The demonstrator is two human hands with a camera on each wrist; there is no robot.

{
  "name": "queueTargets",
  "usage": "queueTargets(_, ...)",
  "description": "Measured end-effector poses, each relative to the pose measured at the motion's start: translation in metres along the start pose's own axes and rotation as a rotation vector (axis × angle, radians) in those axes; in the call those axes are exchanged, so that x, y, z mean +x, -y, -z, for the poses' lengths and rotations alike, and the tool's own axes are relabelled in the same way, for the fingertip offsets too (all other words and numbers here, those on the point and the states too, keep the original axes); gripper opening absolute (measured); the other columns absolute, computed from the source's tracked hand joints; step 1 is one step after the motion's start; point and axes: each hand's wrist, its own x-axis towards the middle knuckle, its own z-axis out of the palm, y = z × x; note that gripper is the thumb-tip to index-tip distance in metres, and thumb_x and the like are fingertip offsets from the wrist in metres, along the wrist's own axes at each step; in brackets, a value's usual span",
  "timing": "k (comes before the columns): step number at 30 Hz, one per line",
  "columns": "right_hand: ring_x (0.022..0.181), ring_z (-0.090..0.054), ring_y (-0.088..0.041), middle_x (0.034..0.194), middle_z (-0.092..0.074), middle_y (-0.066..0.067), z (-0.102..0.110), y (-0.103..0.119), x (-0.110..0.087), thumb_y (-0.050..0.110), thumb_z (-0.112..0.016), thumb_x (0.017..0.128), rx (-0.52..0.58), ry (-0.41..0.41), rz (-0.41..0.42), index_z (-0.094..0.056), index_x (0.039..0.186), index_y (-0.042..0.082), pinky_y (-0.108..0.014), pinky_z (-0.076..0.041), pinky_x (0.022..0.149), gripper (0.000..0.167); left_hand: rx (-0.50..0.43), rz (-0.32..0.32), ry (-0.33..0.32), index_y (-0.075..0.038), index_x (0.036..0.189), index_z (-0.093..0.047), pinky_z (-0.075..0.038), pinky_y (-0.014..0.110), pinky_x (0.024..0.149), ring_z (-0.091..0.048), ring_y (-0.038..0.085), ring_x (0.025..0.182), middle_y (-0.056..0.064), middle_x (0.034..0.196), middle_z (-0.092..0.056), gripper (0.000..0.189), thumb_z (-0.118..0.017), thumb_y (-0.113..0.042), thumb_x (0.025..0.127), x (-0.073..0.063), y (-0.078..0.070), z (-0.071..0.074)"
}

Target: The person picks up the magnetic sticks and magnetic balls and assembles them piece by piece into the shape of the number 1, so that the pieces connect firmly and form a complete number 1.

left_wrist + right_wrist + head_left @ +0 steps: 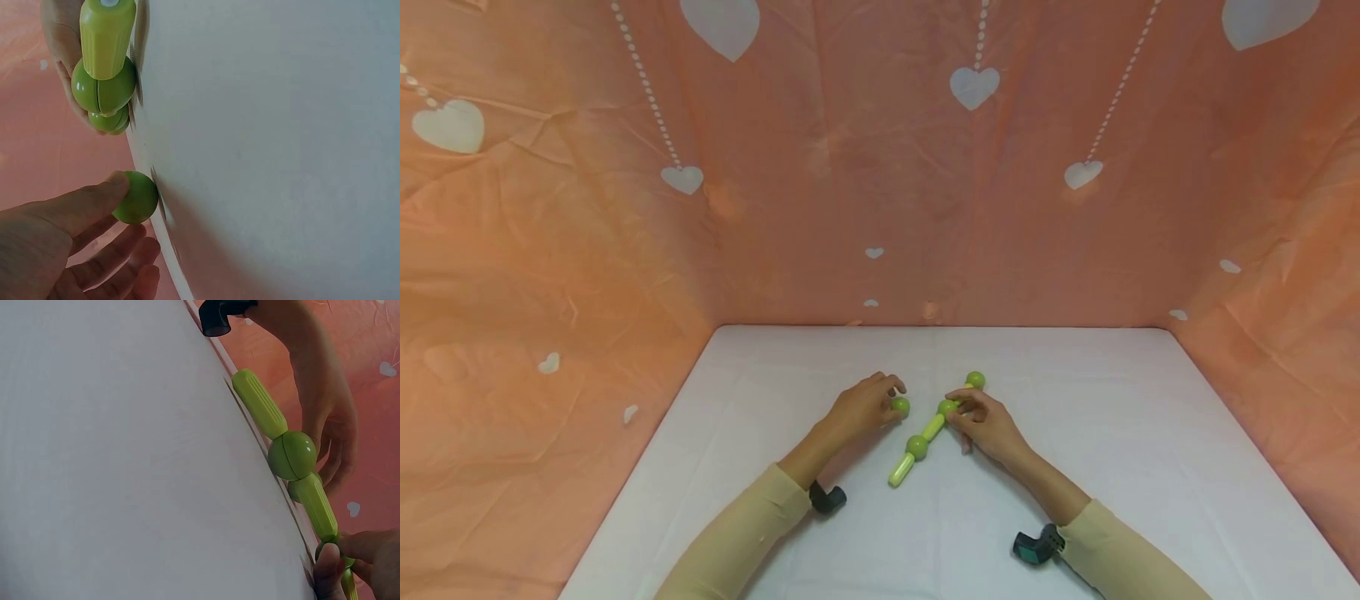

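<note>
My left hand pinches a loose green ball between thumb and fingers, close over the white table. To its right, a straight chain of green balls and ribbed yellow-green rods lies slanting across the table. My right hand grips the chain's middle ball with thumb and fingertips, partly covering it and the rod beyond. Nearer to me come a rod, another ball with a seam, and an end rod. The far end carries a third ball. A small gap separates the loose ball from the chain.
The white table is bounded at the back and sides by orange cloth printed with pale hearts. Dark wrist-worn devices sit on the left wrist and the right wrist, low over the tabletop.
</note>
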Motion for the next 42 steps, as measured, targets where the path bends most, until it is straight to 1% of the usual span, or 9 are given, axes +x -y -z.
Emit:
queueTargets(7,0.061,-0.06,-0.012,0.112,-0.064,-0.014,-0.001,-0.001,0.0,0.01,-0.076,0.101,-0.027,-0.006,0.003,-0.069,0.133,0.008,-0.023,-0.049,0.055,0.034,0.013,-0.022,0.01,-0.016,0.126,-0.07,-0.059,0.04,0.092,-0.07,0.02,0.11,0.002,0.115,-0.07,0.032,-0.082,-0.021,0.097,0.001,0.002,-0.001)
queueTargets(13,0.063,-0.06,-0.012,0.113,-0.065,-0.013,-0.001,-0.002,0.001,0.01,-0.076,0.101,-0.058,-0.008,0.007,-0.069,0.134,0.008,-0.024,-0.05,0.058,0.034,0.013,-0.008,0.005,-0.015,0.124,-0.07,-0.059,0.038,0.09,-0.07,0.018,0.104,0.0,0.109,-0.072,0.032,-0.083,-0.024,0.097,0.0,0.003,0.0)
queueTargets(16,0.062,-0.06,-0.012,0.113,-0.065,-0.014,-0.001,-0.002,0.001,0.01,-0.076,0.101,-0.061,-0.007,0.007,-0.069,0.134,0.008,-0.024,-0.05,0.057,0.034,0.01,0.0,0.001,-0.014,0.124,-0.07,-0.059,0.038,0.089,-0.07,0.018,0.102,0.0,0.107,-0.072,0.032,-0.083,-0.024,0.097,-0.002,0.002,0.002)
queueTargets(21,0.061,-0.06,-0.012,0.113,-0.064,-0.014,-0.001,-0.002,0.001,0.01,-0.075,0.101,-0.053,-0.003,0.003,-0.068,0.134,0.007,-0.024,-0.05,0.056,0.034,0.012,-0.009,-0.012,-0.014,0.123,-0.071,-0.058,0.038,0.087,-0.069,0.018,0.1,0.001,0.107,-0.072,0.03,-0.083,-0.024,0.097,-0.006,0.002,0.004)
queueTargets(31,0.06,-0.061,-0.013,0.114,-0.065,-0.015,0.0,-0.002,0.001,0.01,-0.076,0.101,-0.039,0.002,0.009,-0.068,0.135,0.006,-0.024,-0.05,0.056,0.035,-0.006,-0.007,-0.016,-0.016,0.123,-0.071,-0.059,0.039,0.088,-0.07,0.018,0.102,0.001,0.11,-0.073,0.031,-0.082,-0.029,0.098,-0.015,0.005,0.006)
queueTargets(38,0.063,-0.06,-0.013,0.112,-0.064,-0.014,-0.001,-0.001,-0.001,0.01,-0.076,0.101,-0.031,-0.01,0.01,-0.068,0.135,0.006,-0.024,-0.05,0.054,0.035,-0.016,0.023,-0.013,-0.018,0.123,-0.071,-0.058,0.036,0.085,-0.069,0.017,0.1,-0.001,0.111,-0.074,0.031,-0.082,-0.03,0.097,-0.022,0.008,0.007)
queueTargets(42,0.067,-0.06,-0.013,0.11,-0.063,-0.014,-0.001,-0.001,0.0,0.01,-0.077,0.1,-0.043,-0.019,0.01,-0.069,0.134,0.008,-0.024,-0.05,0.054,0.034,-0.015,0.031,-0.012,-0.019,0.122,-0.071,-0.058,0.035,0.083,-0.069,0.016,0.098,-0.002,0.11,-0.073,0.03,-0.082,-0.031,0.097,-0.027,0.01,0.008)
